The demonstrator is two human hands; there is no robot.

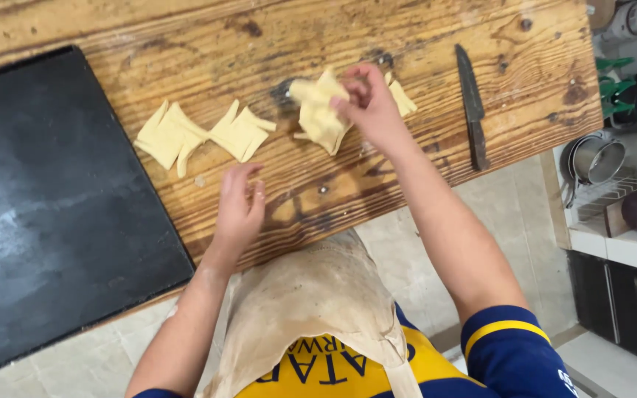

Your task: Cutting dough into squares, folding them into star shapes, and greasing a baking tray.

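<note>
My right hand [369, 105] pinches a folded piece of pale yellow dough [320, 112] and holds it just above the wooden table [208, 44]. Another bit of dough [402, 97] shows behind that hand. My left hand [239, 208] hovers over the table's near edge with its fingers loosely apart and nothing in it. To the left of the held piece lie several cut dough squares [202, 135], overlapping on the wood. A small dark round object [283, 92] sits partly hidden behind the held dough.
A dark-bladed knife [472, 103] lies on the table at the right. A large black flat tray [46, 206] covers the table's left part. Beyond the right edge a shelf holds a metal pot [597, 158], cups and green clips. A beige apron hangs at my front.
</note>
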